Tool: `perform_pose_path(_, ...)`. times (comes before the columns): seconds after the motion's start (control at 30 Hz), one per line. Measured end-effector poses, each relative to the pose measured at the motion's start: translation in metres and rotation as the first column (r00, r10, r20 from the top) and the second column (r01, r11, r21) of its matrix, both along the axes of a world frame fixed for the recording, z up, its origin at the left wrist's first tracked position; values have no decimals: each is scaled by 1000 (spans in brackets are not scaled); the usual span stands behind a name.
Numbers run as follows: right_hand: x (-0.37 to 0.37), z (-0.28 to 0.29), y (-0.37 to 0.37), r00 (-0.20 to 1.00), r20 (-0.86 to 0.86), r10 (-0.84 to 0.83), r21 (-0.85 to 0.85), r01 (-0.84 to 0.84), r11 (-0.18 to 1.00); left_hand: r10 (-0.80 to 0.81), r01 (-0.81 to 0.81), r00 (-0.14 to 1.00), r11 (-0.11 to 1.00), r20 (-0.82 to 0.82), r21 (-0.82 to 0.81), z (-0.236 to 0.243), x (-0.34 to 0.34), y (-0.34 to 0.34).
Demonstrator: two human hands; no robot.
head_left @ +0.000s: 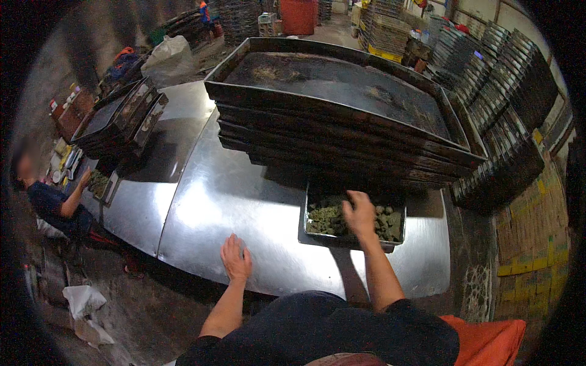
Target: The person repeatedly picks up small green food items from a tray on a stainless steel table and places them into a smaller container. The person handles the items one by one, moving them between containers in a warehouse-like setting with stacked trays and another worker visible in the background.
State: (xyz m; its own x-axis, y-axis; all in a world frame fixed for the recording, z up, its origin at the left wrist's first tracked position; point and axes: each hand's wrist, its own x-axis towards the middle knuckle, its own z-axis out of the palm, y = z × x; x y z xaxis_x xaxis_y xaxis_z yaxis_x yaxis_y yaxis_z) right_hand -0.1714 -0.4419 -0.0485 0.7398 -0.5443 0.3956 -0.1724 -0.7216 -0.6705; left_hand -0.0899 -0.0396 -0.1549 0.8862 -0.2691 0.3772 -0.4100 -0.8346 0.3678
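Note:
My left hand (236, 259) is open over the steel tabletop (213, 219), near its front edge, its fingers stretched forward. My right hand (359, 213) is bent over a shallow metal pan (302, 222) on the right part of the table; its fingertips are blurred and partly out of sight, so their grip is unclear. Greenish crumbly lumps (323, 219) lie in the pan. Just beyond it rises a stack of large dark rectangular trays (329, 116).
At left, another person (55, 207) reaches toward a smaller pan (111, 189) of green material beside stacked trays (116, 119). More tray stacks (506, 85) stand right. A white sack (168, 61) lies behind; orange cloth (488, 338) is at my lower right.

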Motion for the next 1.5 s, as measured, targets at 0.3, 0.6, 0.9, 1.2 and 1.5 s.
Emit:
perform_pose_path(0.3, 91, -44, 44, 637, -732, 242, 10, -345, 939, 8, -8, 999, 1000, -47, -6, 5, 3, -1)
perform_pose_path(0.6, 98, -46, 17, 721, -654, 229, -125, -401, 907, 23, -25, 999, 999, -40, -38, -1, 3, -3)
perform_pose_path(0.9, 102, -52, 19, 772, -605, 195, -221, -398, 890, 15, -18, 999, 999, -52, -43, 7, 2, -3)
perform_pose_path(1.2, 102, -85, -15, 921, -372, 117, 43, -109, 993, 1, -2, 999, 1000, -46, -24, 2, 5, -2)
perform_pose_path(1.5, 58, -34, -32, 994, 108, -17, 968, -109, -227, 9, -9, 1000, 999, -18, -31, 0, 0, -1)
